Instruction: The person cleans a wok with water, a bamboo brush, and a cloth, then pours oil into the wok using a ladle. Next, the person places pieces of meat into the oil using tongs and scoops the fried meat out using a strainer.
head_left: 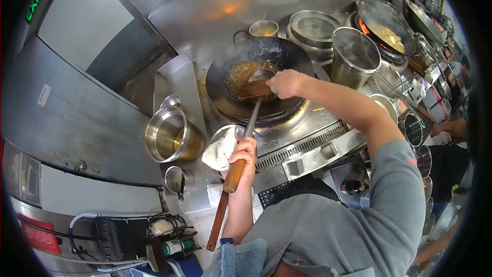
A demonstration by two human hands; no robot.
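Observation:
A black wok (223, 84) with brown, bubbling liquid and bits of food (246, 74) sits on the burner. My left hand (245, 158), in front of the wok, is closed round the wooden-handled ladle (253, 118). The ladle's metal bowl rests inside the wok. A white cloth (220, 153) is bunched against the same hand. Below it slants a second brown wooden handle (219, 220); its other end is hidden. Over the wok's right side, beside the ladle bowl, my right hand (287, 83) has its fingers curled together. What they hold, if anything, is hidden.
Left of the wok stand a steel pot (189, 141) with yellowish liquid and a small steel cup (187, 179). A lidded pot (312, 28) and a strainer-topped container (353, 59) stand right. Another wok (387, 31) steams over flame. A co-worker's hand (438, 129) shows far right.

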